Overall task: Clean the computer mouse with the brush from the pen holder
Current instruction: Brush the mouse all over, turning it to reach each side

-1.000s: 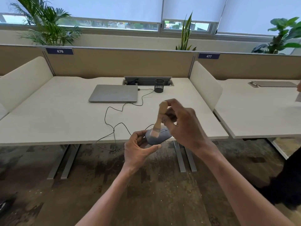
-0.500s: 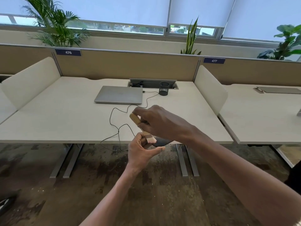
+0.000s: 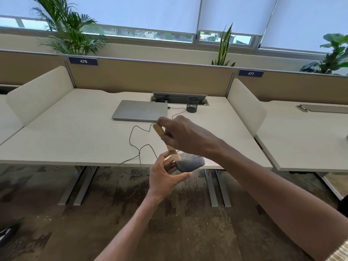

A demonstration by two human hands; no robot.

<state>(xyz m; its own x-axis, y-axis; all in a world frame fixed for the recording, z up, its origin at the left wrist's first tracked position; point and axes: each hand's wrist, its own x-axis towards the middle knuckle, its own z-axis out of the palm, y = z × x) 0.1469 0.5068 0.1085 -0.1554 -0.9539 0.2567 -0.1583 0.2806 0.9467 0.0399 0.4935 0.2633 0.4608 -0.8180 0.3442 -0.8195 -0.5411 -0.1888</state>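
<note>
A grey wired computer mouse (image 3: 190, 162) is held in the air just past the desk's front edge by my left hand (image 3: 166, 177), whose thumb and fingers grip its near end. My right hand (image 3: 186, 135) grips a wooden-handled brush (image 3: 165, 141), tilted with its handle up to the left and its pale bristles touching the mouse's near top edge. The black mesh pen holder (image 3: 192, 104) stands at the back of the desk, to the right of the laptop.
A closed silver laptop (image 3: 140, 110) lies on the white desk (image 3: 75, 132). The mouse's black cable (image 3: 139, 147) loops across the desk and over its front edge. White side dividers flank the desk; a neighbouring desk (image 3: 305, 140) is to the right.
My right hand has swung the brush from upright to tilted with its handle leaning left, and the bristles moved across the mouse to its near edge. My left hand keeps hold of the mouse.
</note>
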